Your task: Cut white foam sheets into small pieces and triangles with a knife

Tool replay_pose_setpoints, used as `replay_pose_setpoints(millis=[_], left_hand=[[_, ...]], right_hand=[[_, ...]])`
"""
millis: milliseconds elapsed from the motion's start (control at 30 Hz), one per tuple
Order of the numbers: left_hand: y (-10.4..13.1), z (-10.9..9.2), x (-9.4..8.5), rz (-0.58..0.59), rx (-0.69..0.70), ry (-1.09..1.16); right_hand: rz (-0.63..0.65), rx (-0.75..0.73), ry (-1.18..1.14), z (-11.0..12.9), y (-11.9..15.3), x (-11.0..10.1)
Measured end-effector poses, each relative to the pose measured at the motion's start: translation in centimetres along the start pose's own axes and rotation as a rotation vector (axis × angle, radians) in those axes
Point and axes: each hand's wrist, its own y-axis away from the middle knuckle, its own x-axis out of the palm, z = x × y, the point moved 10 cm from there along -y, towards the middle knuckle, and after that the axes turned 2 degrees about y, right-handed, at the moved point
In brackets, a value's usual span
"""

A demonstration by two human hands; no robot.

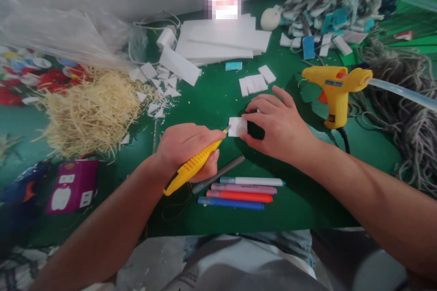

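My left hand [189, 148] is closed around a yellow utility knife [193, 168], its blade tip at the left part of a small white foam piece [238, 127] on the green table. The thumb and fingers of my right hand [273, 120] pinch that foam piece at its right edge. Behind it lie several small white foam strips [254, 84] side by side. A small blue block [233, 66] rests farther back. Nearer me, a dark grey stick [218, 175] lies at a slant beside several markers [239, 196] in white, pink, red and blue.
A yellow glue gun [332, 91] stands at right, near tangled grey cord [406, 113]. White foam sheets [218, 41] and a heap of blue and white pieces [337, 0] sit at the back. Left are straw shreds [92, 109], foam scraps [167, 82] and a purple box [72, 186].
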Motion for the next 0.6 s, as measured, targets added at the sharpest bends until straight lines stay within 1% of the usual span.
replay_pose_setpoints(millis=[67,167,267,433,600], left_hand=[[0.0,0.07,-0.17,-0.014,-0.005,0.006],[-0.01,-0.11,-0.58,-0.05,0.029,0.039],[-0.09,-0.22,-0.68,-0.051,0.059,0.054],[-0.42,-0.7,-0.99,-0.064,0.113,0.034],[-0.68,-0.4,-1.02,-0.069,0.082,0.063]], right_hand=[[-0.005,-0.011,0.009,0.03,0.02,0.03],[-0.012,-0.038,0.024,0.14,0.06,-0.01],[-0.017,-0.054,0.033,0.26,0.08,-0.13],[0.012,-0.006,-0.001,0.09,0.01,-0.01],[0.032,-0.006,-0.013,0.2,0.01,0.15]])
